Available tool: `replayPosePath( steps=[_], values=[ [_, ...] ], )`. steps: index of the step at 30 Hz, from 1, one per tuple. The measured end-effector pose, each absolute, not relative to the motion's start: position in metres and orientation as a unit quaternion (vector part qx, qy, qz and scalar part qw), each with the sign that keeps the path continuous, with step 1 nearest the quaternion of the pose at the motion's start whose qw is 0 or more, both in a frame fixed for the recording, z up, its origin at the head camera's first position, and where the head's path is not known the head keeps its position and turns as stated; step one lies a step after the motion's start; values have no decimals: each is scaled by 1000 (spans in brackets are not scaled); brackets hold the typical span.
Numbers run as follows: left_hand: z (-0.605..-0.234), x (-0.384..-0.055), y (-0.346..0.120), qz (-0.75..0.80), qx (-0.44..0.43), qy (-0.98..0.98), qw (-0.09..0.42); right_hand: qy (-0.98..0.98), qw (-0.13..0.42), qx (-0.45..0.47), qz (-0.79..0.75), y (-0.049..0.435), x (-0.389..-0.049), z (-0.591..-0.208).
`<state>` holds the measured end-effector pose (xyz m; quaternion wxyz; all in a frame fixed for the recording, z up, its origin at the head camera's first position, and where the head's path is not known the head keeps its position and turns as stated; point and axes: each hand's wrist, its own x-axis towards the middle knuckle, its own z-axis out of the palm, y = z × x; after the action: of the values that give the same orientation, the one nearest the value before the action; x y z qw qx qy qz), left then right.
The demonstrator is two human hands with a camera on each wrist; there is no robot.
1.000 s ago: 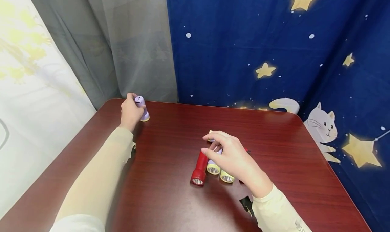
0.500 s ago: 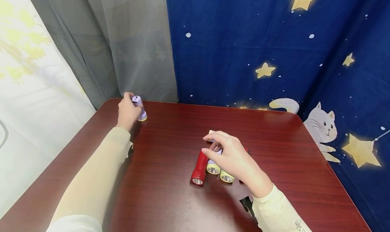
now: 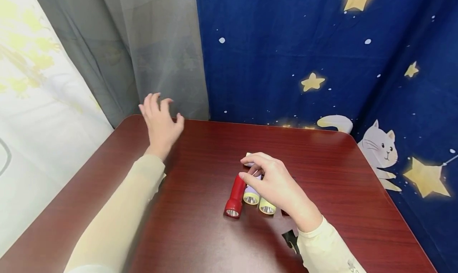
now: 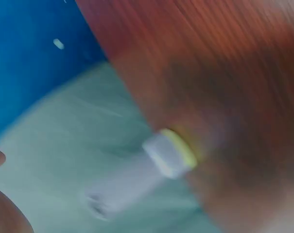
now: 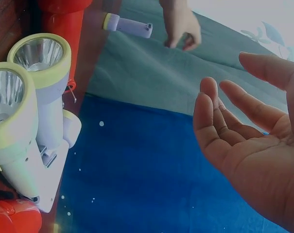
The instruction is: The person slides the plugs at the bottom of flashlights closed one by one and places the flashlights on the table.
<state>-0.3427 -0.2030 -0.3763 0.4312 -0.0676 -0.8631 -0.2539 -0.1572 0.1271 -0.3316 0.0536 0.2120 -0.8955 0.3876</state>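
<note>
My left hand (image 3: 162, 125) is raised near the table's far left corner, fingers spread and holding nothing. A lavender flashlight (image 4: 129, 184) with a yellow rim stands head-down there, blurred in the left wrist view, apart from the fingers; the hand hides it in the head view. My right hand (image 3: 275, 181) hovers with loosely bent fingers above a group of flashlights, gripping none. Below it lie a red flashlight (image 3: 234, 197), a lavender flashlight with a yellow rim (image 3: 251, 195) and another yellow-rimmed flashlight (image 3: 267, 206). The hand partly covers them.
A pale flashlight end (image 3: 248, 157) shows behind the right hand. More red (image 5: 15, 216) plastic sits beside the group in the right wrist view. The dark red wooden table (image 3: 200, 177) ends at grey (image 3: 168, 58) and blue starry curtains (image 3: 257, 66).
The left hand has let go of the lavender flashlight, lifted and spread its fingers, after shifting it slightly left. The right hand has barely moved.
</note>
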Motion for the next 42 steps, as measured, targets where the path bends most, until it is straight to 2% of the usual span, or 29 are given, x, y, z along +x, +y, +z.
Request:
replayPosePath(
  steps=[3,5,7,12,16,19,21,27,35,42],
  values=[
    [-367,-323,-173,-222,-174,-848,448,-897,51,208,388,127,-157,-330],
    [-360,-305,-151,-214,-221,-860,407,-897,53,209,387,128,-158,-330],
    [-354,-285,-129,-221,-245,-888,321,-896,55,209,388,129,-158,-329],
    [-354,-242,-81,-233,-215,-945,78,-892,60,208,398,132,-161,-328],
    [-370,-224,-63,-216,-192,-955,-71,-890,59,210,401,132,-163,-328],
    [-381,-218,-57,-217,-180,-948,-145,-891,55,204,401,133,-164,-329],
    [-386,-216,-56,-223,-172,-945,-166,-894,53,198,399,133,-163,-329],
    [-388,-216,-54,-242,-167,-937,-186,-894,55,195,400,133,-164,-329],
    [-388,-216,-50,-347,-130,-893,-256,-894,40,185,407,131,-165,-326],
    [-393,-219,-48,-353,-115,-883,-285,-891,23,180,415,130,-164,-326]
  ],
)
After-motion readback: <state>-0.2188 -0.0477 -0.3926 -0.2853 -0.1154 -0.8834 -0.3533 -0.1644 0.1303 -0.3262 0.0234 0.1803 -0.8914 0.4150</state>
